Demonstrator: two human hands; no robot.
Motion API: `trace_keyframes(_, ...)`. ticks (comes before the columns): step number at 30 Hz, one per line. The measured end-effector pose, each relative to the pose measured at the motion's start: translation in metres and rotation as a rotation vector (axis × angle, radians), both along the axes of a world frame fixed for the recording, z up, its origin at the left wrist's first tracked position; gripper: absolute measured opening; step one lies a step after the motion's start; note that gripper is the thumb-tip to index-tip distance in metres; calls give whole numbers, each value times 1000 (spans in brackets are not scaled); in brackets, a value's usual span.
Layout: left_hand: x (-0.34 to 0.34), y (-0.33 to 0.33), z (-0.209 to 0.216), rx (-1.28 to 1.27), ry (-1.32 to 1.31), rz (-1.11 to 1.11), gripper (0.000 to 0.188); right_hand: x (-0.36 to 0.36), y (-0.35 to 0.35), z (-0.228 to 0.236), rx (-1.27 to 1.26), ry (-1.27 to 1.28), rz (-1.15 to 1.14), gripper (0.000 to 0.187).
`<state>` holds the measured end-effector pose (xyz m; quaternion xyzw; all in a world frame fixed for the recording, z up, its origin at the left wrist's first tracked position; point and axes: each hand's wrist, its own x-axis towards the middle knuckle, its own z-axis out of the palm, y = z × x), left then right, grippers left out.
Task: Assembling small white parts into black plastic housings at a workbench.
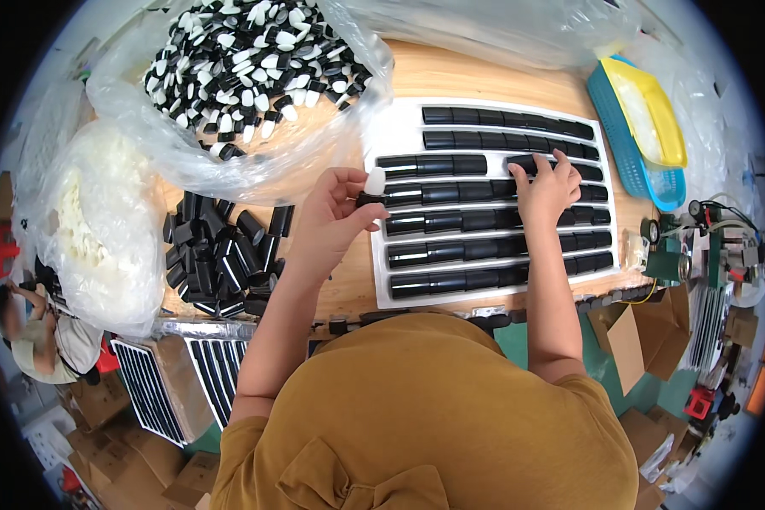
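Note:
My left hand is closed on a small black cap with a white oval tip, held upright by the left edge of the white tray. Rows of glossy black cylinders lie end to end in the tray's grooves. Over the third row from the back, my right hand has thumb and fingers bent around a black cylinder. A white gap in that row lies just left of this cylinder. The right fingers partly cover it.
A clear plastic bag at the back left holds many black-and-white capped pieces. Loose black cylinders are heaped left of the tray, near a bag of whitish pieces. Blue and yellow baskets stand at the right. Another person sits far left.

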<state>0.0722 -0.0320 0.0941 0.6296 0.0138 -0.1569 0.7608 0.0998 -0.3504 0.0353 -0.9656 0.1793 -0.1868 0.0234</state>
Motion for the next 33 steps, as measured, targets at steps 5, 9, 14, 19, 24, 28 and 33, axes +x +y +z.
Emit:
trace_keyframes(5, -1, 3, -8, -104, 5, -7, 27, -1, 25, 19, 697, -209, 118, 33)
trace_keyframes(9, -4, 2, -13, 8, -124, -11, 34, -20, 69, 65, 1498, -3, 442, 27)
trace_keyframes(14, -10, 1, -1, -57, -67, -62, 39, -29, 102, 72, 1656, 232, 637, 24)
trace_keyframes(19, -10, 7, 9, -60, -27, -67, 31, -33, 108, 72, 1649, 277, 705, 23)
trace_keyframes(24, -13, 10, 5, -148, -19, -18, 31, -40, 116, 74, 1730, 324, 725, 25)
trace_keyframes(28, -13, 12, 10, -141, -32, -47, 28, -41, 117, 78, 1699, 349, 747, 26)
trace_keyframes(33, -15, 12, 19, -70, -9, -43, 29, -49, 120, 82, 1643, 330, 739, 28)
